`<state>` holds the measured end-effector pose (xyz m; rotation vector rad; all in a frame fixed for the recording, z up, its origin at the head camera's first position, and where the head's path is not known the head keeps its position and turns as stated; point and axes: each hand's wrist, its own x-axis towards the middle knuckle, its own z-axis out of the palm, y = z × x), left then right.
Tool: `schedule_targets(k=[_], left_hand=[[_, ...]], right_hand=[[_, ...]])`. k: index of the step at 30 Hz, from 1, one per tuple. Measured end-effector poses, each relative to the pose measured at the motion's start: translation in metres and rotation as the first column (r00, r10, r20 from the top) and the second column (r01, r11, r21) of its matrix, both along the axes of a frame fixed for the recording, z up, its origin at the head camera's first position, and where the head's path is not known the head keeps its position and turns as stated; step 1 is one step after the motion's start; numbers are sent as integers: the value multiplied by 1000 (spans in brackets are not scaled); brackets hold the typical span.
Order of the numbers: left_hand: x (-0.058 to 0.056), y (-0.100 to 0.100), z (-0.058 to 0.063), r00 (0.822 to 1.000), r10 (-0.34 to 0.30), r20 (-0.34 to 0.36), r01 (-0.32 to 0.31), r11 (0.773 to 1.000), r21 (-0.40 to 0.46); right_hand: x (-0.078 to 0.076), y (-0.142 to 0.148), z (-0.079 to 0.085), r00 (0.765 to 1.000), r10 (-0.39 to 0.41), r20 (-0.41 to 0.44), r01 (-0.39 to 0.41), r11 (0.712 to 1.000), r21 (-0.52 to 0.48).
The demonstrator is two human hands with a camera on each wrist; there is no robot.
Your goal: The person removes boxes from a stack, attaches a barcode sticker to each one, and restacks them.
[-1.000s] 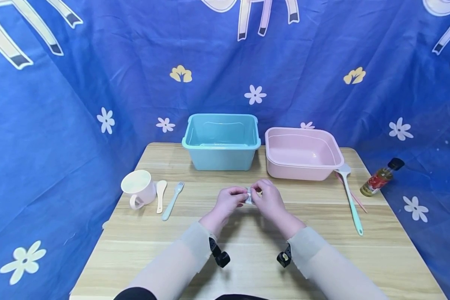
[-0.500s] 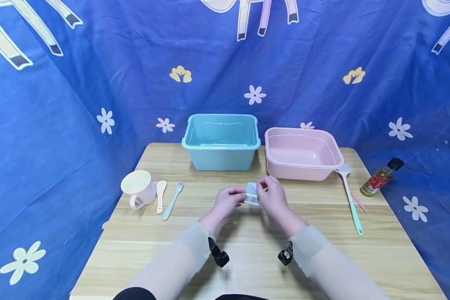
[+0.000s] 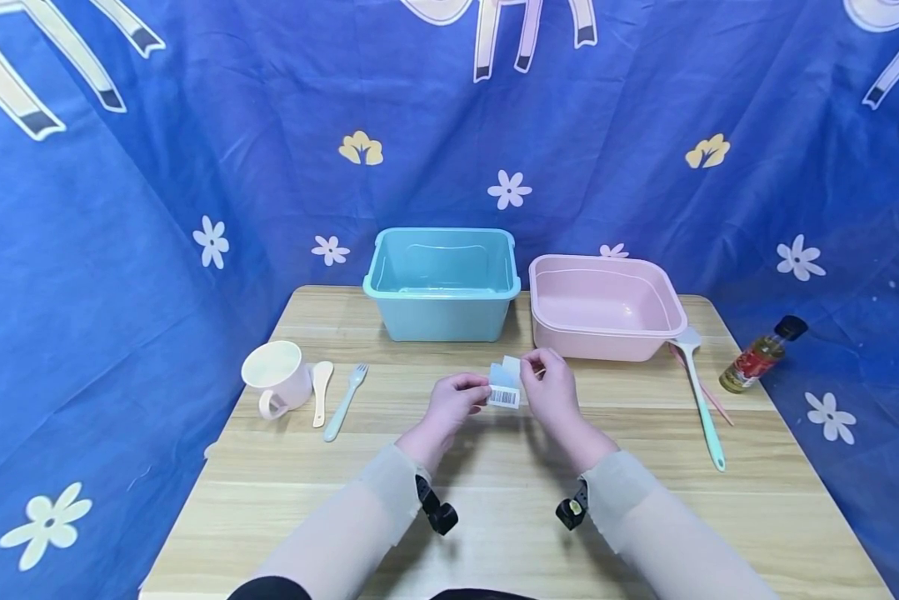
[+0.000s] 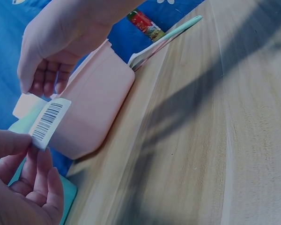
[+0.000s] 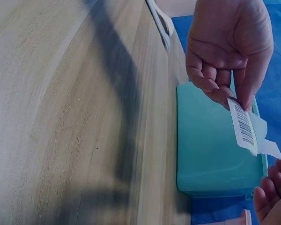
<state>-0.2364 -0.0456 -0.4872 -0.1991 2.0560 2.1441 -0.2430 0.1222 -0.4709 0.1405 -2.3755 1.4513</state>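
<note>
Above the middle of the table, my left hand (image 3: 451, 404) pinches the left edge of a small barcode label (image 3: 504, 397) between thumb and forefinger. The label is white with black bars; a pale bluish sheet and a white flap (image 5: 270, 149) extend from it. At the upper right of the label, my right hand (image 3: 553, 393) has its thumb and forefinger at the end of the flap, pinching it. In the left wrist view, the barcode faces the camera, while the right hand (image 4: 61, 42) arches over the flap. Its fingertip contact is partly hidden there.
Behind the hands stand a blue bin (image 3: 443, 317) and a pink basin (image 3: 602, 340). To the left lie a white mug (image 3: 280, 379), a spoon (image 3: 320, 396) and a fork (image 3: 344, 406). A spatula (image 3: 702, 404), a pink stick (image 3: 719, 408) and a sauce bottle (image 3: 755, 364) are right.
The right hand has moved slightly right and up, away from the left hand. The label, mostly covered by fingers earlier, now shows its barcode, bluish sheet and a raised white flap.
</note>
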Motion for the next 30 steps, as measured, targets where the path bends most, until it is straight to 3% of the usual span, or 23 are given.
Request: schedule_targets(k=[30], left_hand=[[-3, -3, -10, 999, 14, 31, -14, 1000, -2]], right_hand=[[-9, 18, 0, 990, -99, 103, 109, 989, -97]])
